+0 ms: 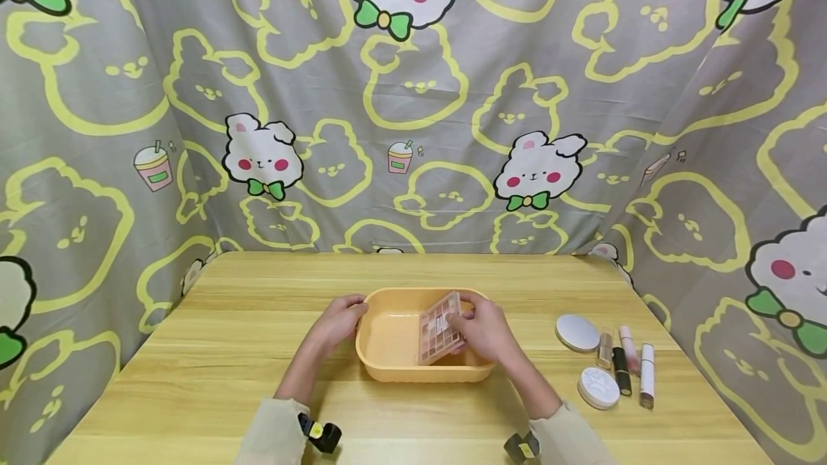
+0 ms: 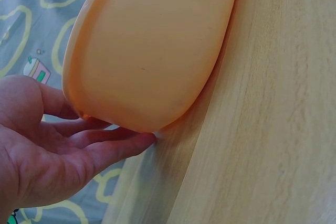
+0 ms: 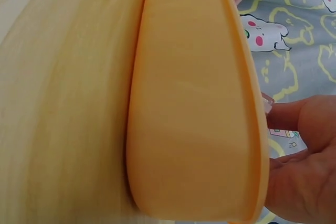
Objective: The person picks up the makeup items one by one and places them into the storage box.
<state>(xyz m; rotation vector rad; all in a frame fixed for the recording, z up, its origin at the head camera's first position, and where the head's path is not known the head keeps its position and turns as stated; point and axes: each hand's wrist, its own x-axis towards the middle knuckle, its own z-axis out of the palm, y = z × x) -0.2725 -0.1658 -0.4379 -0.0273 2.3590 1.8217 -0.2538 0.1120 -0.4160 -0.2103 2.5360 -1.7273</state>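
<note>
An orange plastic basin (image 1: pixel 388 373) sits on the wooden table in front of me. At its left end my left hand (image 1: pixel 339 321) holds the rim; in the left wrist view the fingers (image 2: pixel 118 150) lie along the outer end wall. My right hand (image 1: pixel 486 327) grips an eyeshadow palette (image 1: pixel 434 336) by its right side, with the thumb on its lettered face. Tilted, the palette leans inside the right half of the basin. The basin wall hides most of it in the right wrist view, where only a small corner (image 3: pixel 267 103) shows beside the fingers.
To the right lie a round silver compact (image 1: pixel 577 333), a white patterned compact (image 1: pixel 598 387) and several tubes, among them a black one (image 1: pixel 621 370) and a white-capped one (image 1: pixel 647 375). A patterned curtain (image 1: pixel 413 128) stands behind the table (image 1: pixel 271 307).
</note>
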